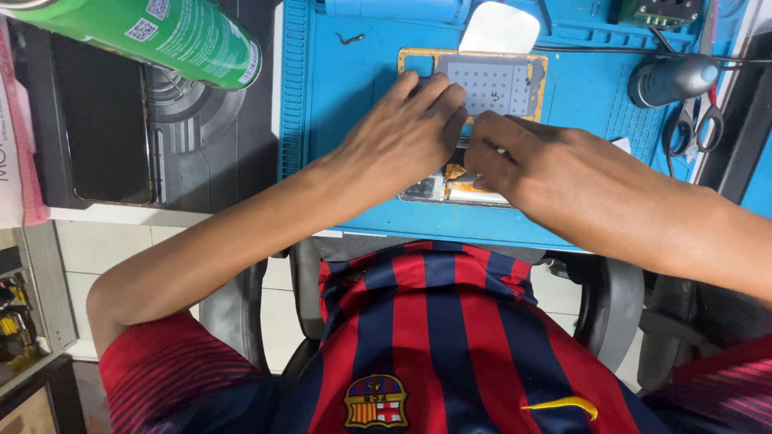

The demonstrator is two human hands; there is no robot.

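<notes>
Left hand (400,135) lies flat, fingers together and nearly straight, pressing down on an opened phone (450,186) that rests on the blue work mat (346,104); it presses rather than grips. Right hand (515,157) is curled, its thumb and forefinger pinched close at the phone's exposed inside, near an orange-yellow strip (455,172). Something thin may sit in that pinch, but the fingers hide it and I cannot tell for sure. Most of the phone is covered by both hands; only its near edge with the inner parts shows, just in front of a square perforated plate with a worn yellow frame (490,84).

On the same head view, a white rounded piece (500,30) lies beyond the plate, a grey handheld tool (671,79) and a pair of scissors (698,124) sit to the right on the mat, and a small dark screw-like bit (350,38) lies loose at the upper left. A green spray can (173,36) lies on a dark pad (145,120) to the left of the mat.

As a judgement: the pinch is working right at delicate inner parts, so a slip or too hard a pull could tear the strip or scratch what lies beside it. If the flat hand eases off, the phone could slide on the mat. The loose bit could be brushed away by a forearm.
</notes>
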